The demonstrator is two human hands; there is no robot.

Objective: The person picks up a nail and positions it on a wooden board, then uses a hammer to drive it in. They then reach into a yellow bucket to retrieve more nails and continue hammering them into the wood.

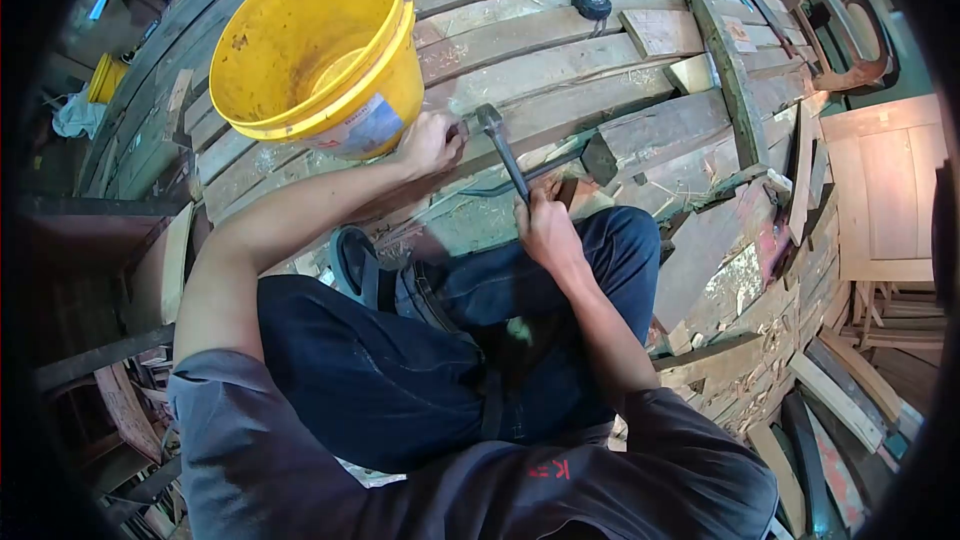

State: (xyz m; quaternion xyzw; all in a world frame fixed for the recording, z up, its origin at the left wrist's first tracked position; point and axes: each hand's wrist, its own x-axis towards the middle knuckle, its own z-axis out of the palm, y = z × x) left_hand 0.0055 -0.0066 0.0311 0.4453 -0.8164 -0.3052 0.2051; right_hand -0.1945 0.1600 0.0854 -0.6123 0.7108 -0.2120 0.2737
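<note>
Right hand [545,230] is clenched around the hammer [505,155] handle, head up near frame centre, over a plank seam. Left hand [430,143] is pinched on something small at that seam beside the hammer head, can't tell what. Looks mid-job to me: planks [560,60] around the spot sit tight, but lower right is a mess of loose boards and chips. Yellow bucket [315,45] sits upper left, touching the left wrist. Tape measure [592,5] up top. Surface is curved rough planking, cluttered wood workshop all round.
</note>
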